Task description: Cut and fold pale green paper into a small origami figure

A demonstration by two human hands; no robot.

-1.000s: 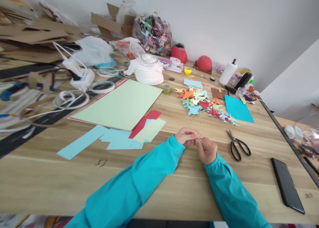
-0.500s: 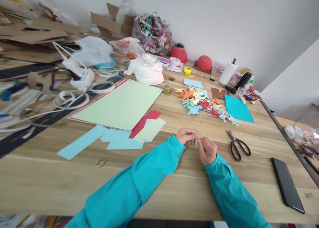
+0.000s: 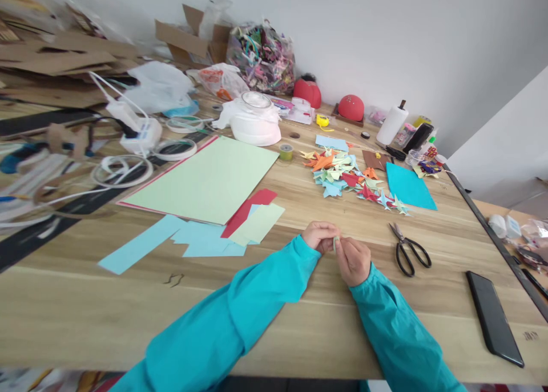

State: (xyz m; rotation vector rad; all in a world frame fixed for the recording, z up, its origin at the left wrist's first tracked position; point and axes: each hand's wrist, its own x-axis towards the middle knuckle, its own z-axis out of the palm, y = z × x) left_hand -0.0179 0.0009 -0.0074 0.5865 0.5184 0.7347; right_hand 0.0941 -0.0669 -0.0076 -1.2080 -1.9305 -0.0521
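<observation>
Between my two hands is a small piece of pale green folded paper [image 3: 336,243], mostly covered by my fingers. My left hand [image 3: 320,235] is closed on its left side, thumb and fingers pinching it. My right hand [image 3: 354,259] pinches it from the right, thumb uppermost. Both hands are just above the wooden table, fingertips almost meeting. Beyond them lies a heap of folded paper cranes [image 3: 338,172] in orange, green, blue and red. Black-handled scissors [image 3: 405,249] lie to the right of my right hand.
Left of my hands are blue paper strips [image 3: 141,245], a red paper piece [image 3: 246,215] and a large green sheet stack [image 3: 205,181]. A black phone [image 3: 494,318] lies at the right. A turquoise sheet [image 3: 411,186], a tape roll [image 3: 286,152] and white cables [image 3: 122,172] sit farther off.
My right hand has shifted slightly left, and its fingers are closer to those of my left hand. Less of the green paper shows between them. The other things lie as before.
</observation>
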